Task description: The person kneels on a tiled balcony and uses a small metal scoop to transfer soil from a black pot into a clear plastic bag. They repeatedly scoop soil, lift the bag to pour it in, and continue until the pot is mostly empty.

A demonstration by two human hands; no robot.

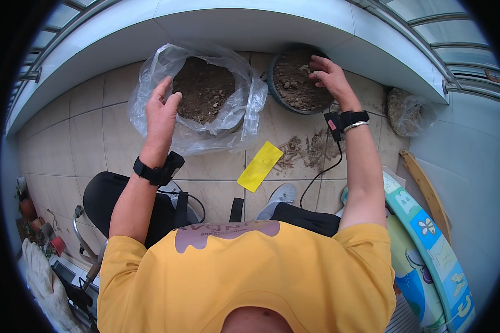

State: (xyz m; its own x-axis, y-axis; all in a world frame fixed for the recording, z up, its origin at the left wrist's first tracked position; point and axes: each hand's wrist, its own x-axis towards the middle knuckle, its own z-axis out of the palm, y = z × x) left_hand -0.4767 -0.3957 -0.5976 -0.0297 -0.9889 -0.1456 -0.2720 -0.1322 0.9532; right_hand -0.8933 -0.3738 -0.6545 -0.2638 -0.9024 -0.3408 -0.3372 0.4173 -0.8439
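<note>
My left hand (163, 102) is at the near left side of a clear plastic bag (250, 120), thumb and fingers apart and nothing held. Inside the bag's open mouth lies dark brown soil (204, 89) with small lumps. To the right stands a round dark green plant pot (277, 98), filled with dry, clumpy soil (293, 81). Over the pot's right side is my right hand (328, 77), its fingers slightly curled and spread; no object shows in them. Whether its fingertips touch the soil I cannot tell.
On the tiled floor lie a yellow rectangular sheet (260, 166) and spilled soil (304, 152). A low white wall (250, 27) runs behind. At right are a small bag (408, 112), a wooden board (429, 191) and rolled foam mats (425, 249). Flowerpots (27, 208) stand far left.
</note>
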